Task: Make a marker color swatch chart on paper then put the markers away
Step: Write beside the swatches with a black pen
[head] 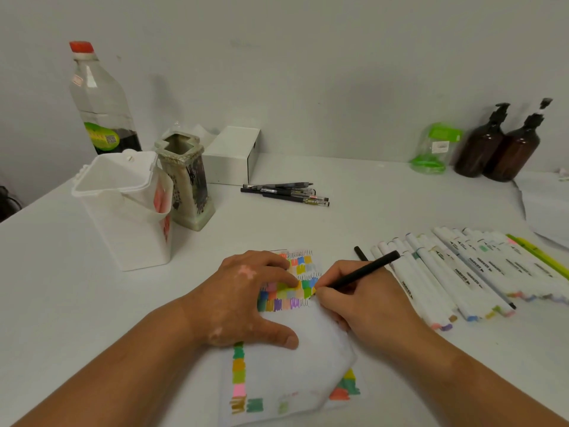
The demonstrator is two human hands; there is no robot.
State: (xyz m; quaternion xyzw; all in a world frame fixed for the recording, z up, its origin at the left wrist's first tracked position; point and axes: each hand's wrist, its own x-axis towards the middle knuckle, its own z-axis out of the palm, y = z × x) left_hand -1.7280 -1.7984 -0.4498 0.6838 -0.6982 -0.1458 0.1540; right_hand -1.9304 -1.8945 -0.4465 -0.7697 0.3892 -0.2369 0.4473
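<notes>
Head view: the left hand (246, 300) lies flat on the paper (308, 365), fingers straight and spread, pressing it onto the white bench (369, 195). The right hand (363, 303) pinches a black pen (360, 272), its tip on the paper beside the rows of colour swatches (286, 295). More swatches run along the paper's left and near edges. The markers (462, 272) lie side by side on the bench just right of the right hand, with a black cap (360, 253) at their left end. To the left stands a white case (123, 211), lid open, with a vase (187, 180) touching it behind. Farther back are a bottle (98, 100), a white box (231, 155) and a heap of pens (286, 192). A green jar (434, 149) and two brown pump bottles (498, 143) stand far right by the wall.
</notes>
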